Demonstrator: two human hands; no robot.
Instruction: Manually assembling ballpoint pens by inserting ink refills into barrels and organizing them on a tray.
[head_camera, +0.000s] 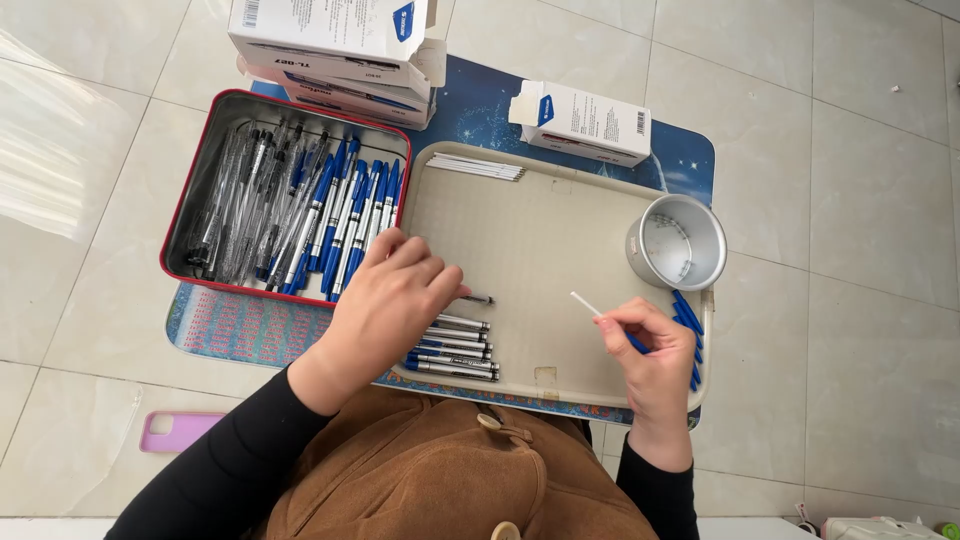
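Refill pinched in the right hand, left hand down on the row of barrels.

The thin white refill (586, 305) sits pinched between the fingers (612, 322) of the right hand (650, 360), tip angled up and left over the beige tray (540, 220), held high at one end, seemingly for steering. Blue caps (688, 322) lie just beside that hand at the tray's right edge, within easy reach. The left hand (390, 300) rests with fingers curled together over a neat row of barrels (455, 350) at the tray's near edge; what they grip, I cannot tell. Spare refills (476, 167) line the far rim, a metal cup (678, 242) stands at the right. Left of the tray, a red tin (190, 190) holds finished pens (340, 215), white boxes (585, 122) behind.
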